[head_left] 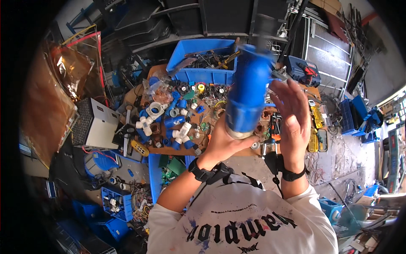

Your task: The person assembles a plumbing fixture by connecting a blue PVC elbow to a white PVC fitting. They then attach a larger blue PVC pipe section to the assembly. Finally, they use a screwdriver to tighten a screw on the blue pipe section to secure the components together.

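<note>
- The left hand (224,142) sits just right of the frame's centre, fingers wrapped around the lower end of a large blue pipe fitting (247,95), holding it upright.
- The blue pipe fitting rises from that hand toward the upper middle of the frame; its top is blurred, and a pale grey rim shows at its lower end.
- The right hand (292,116) is just right of the fitting, palm flat and fingers stretched straight and close together, gripping nothing; whether it touches the fitting cannot be told.
- Both wrists carry black straps.
- Behind the hands, across the middle of the frame, a wooden workbench (158,70) is heaped with small blue and white pipe fittings (169,125) and loose parts.
- A blue plastic bin (203,61) with cables and tools stands at the bench's far edge, upper centre.
- A white and black box (95,125) lies left of centre.
- A yellow tool (315,129) lies right of the right hand.
</note>
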Demonstrator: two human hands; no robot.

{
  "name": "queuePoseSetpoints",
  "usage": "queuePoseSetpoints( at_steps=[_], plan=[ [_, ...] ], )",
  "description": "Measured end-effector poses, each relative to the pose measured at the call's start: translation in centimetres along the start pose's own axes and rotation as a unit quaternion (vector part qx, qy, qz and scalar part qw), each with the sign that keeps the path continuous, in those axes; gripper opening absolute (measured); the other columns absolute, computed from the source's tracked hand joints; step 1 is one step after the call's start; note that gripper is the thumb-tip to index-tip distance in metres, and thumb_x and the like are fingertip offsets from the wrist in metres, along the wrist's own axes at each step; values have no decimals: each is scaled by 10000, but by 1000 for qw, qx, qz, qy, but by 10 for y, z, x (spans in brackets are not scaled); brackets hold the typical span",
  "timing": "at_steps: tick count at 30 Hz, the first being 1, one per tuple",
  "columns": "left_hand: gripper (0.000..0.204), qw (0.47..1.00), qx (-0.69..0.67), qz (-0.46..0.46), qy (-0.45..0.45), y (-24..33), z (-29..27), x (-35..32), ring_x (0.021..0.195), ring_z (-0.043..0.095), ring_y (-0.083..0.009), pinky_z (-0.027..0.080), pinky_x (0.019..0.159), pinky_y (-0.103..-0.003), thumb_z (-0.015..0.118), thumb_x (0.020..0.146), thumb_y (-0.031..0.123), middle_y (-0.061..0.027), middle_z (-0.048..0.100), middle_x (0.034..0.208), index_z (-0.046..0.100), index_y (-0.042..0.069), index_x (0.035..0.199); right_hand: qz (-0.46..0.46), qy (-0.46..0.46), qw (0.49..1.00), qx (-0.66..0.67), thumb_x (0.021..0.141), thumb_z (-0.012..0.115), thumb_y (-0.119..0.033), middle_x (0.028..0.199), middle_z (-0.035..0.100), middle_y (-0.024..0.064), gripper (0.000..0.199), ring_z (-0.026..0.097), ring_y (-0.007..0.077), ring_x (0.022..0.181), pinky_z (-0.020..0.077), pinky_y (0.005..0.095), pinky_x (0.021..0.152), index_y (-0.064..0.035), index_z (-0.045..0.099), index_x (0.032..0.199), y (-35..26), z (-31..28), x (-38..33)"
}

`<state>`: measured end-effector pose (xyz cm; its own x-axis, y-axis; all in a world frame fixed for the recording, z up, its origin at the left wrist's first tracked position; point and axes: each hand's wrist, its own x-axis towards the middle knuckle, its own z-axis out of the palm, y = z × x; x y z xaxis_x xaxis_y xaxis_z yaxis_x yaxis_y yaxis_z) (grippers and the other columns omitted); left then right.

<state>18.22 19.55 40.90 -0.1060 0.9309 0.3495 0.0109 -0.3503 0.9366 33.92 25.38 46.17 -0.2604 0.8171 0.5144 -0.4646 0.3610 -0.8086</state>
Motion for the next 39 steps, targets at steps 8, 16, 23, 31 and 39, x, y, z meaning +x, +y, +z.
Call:
queuePoseSetpoints(
  at_steps=[8, 16, 23, 31, 39],
  plan=[
    [526, 817, -560, -138, -15, -3, -24, 8, 886, 584, -188, 543, 787, -362, 719, 823, 281, -89, 584, 1040, 486, 48, 1233, 142, -78, 982, -96, 883, 702, -142, 1294, 569, 152, 477, 558, 245, 1208, 414, 384, 1056, 24, 507, 1286, 18, -7, -42],
    [571, 752, -636, -172, 5, -2, -14, -4, 813, 531, -153, 502, 722, -335, 714, 825, 336, -59, 517, 995, 463, 32, 1237, 101, -76, 983, -133, 817, 755, -100, 1282, 531, 166, 561, 584, 267, 1148, 504, 387, 942, 10, 490, 1300, 25, -2, -41],
    [653, 716, -669, -198, -12, 4, -7, -12, 751, 548, -120, 509, 682, -302, 718, 813, 368, -30, 518, 963, 424, 52, 1303, 53, -98, 978, -175, 721, 854, -228, 1261, 527, 162, 780, 593, 274, 1112, 521, 385, 903, -18, 448, 1352, 31, -5, -33],
    [684, 715, -670, -201, -25, 3, -12, -20, 715, 562, -141, 519, 635, -309, 722, 807, 368, -48, 524, 936, 413, 31, 1316, -18, -89, 968, -233, 734, 838, -211, 1274, 544, 178, 624, 598, 305, 1122, 534, 383, 854, -19, 548, 1253, 15, 0, -32],
    [631, 710, -653, -212, -157, 17, -14, -13, 628, 538, -126, 497, 554, -297, 754, 769, 308, -32, 505, 836, 421, 19, 1221, -180, 0, 952, -248, 848, 680, -33, 1051, 680, 211, 239, 684, 337, 967, 549, 382, 832, 38, 623, 1069, 9, -14, -26]
  ],
)
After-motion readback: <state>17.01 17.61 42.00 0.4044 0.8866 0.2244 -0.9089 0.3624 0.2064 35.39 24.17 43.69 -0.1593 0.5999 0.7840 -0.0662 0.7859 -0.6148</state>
